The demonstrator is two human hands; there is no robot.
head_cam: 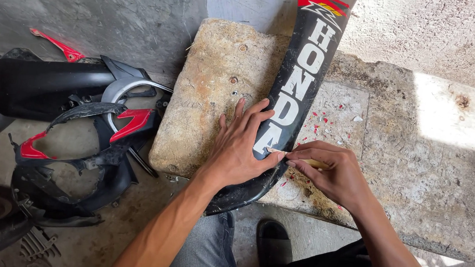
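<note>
Left hand (242,145) lies flat, fingers spread, pressing the black fairing panel (293,93) onto the stone slab (425,163); right hand (335,171) pinches a small blade (276,151) against its white sticker.

there is a single view, from a camera on the person's head, looking steeply down and slightly forward over both forearms, so the person's own lap and a shoe fill the bottom edge. it sits close to the work: the stone slab (414,157) fills the middle and right of the frame, with the black panel (299,82) running up to the top edge. the pile of black and red fairing parts (81,134) lies at the left edge, and a grey wall closes the top.
</note>
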